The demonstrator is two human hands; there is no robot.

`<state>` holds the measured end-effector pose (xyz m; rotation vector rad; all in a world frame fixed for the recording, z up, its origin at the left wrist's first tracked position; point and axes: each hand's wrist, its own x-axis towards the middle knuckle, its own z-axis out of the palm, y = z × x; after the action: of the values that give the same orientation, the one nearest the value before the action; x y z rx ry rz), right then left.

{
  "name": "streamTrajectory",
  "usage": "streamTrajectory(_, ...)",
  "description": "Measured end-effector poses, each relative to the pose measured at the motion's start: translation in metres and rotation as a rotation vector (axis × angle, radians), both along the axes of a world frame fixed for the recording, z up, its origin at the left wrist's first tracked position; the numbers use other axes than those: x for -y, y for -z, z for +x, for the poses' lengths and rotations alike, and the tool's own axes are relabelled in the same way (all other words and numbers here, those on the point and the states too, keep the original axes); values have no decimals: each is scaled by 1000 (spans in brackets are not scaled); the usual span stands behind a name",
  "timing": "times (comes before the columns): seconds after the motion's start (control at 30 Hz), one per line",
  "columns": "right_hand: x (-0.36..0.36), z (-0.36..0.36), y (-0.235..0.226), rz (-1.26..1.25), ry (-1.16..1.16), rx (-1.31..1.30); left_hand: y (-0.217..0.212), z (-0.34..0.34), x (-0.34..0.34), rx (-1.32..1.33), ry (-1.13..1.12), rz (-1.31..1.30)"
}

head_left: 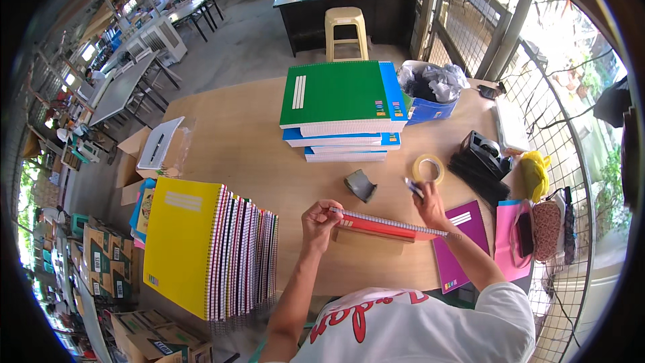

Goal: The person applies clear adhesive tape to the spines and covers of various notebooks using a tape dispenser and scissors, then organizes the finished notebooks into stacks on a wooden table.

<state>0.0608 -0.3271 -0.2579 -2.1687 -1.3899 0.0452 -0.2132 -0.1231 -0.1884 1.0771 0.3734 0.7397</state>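
A red spiral-bound notebook [376, 226] stands tilted on edge over the table, its wire binding upward. My left hand [321, 223] pinches the left end of that binding. Above the notebook's right half, my right hand [430, 204] is closed round a small white and dark-blue object [413, 188], too small to name. Just beyond it lies a roll of clear yellowish tape [428, 169]. A purple notebook [463, 245] lies flat under my right forearm. Between the hands and the far stack rests a curved grey piece [361, 185].
Green and blue notebooks [336, 97] are stacked at the back. A row of spiral notebooks with a yellow cover [181, 242] fills the left. On the right are a black tape dispenser [482, 151], a yellow bag [535, 175], a patterned pouch [547, 230] and a wire-mesh wall [581, 242].
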Motion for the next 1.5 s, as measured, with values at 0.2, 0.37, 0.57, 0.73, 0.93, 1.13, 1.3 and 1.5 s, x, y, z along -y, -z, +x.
streamTrajectory(0.2, -42, -23, -211, 168, -531, 114, -57, 16, 23, -89, 20, 49)
streamTrajectory(0.37, -52, -43, -267, 130, -610, 551, -43, 21, 29, -70, -13, 191)
streamTrajectory(0.57, -53, -53, -270, 181, -678, 774, -70, 30, 47, -63, -8, 122)
streamTrajectory(0.73, -56, -56, -274, 247, -725, 920, -66, 28, 48, -79, -8, 130)
streamTrajectory(0.93, -53, -56, -279, 217, -793, 1050, -68, 31, 48, -67, -12, 115)
streamTrajectory(1.13, -36, -68, -264, -46, -550, 408, -75, 34, 59, -130, -143, 70)
streamTrajectory(1.3, -18, -55, -255, 208, -450, 305, -73, 38, 66, -144, -165, 155)
streamTrajectory(1.5, 23, -49, -227, -12, -286, -296, -113, 25, 83, 14, -225, 340)
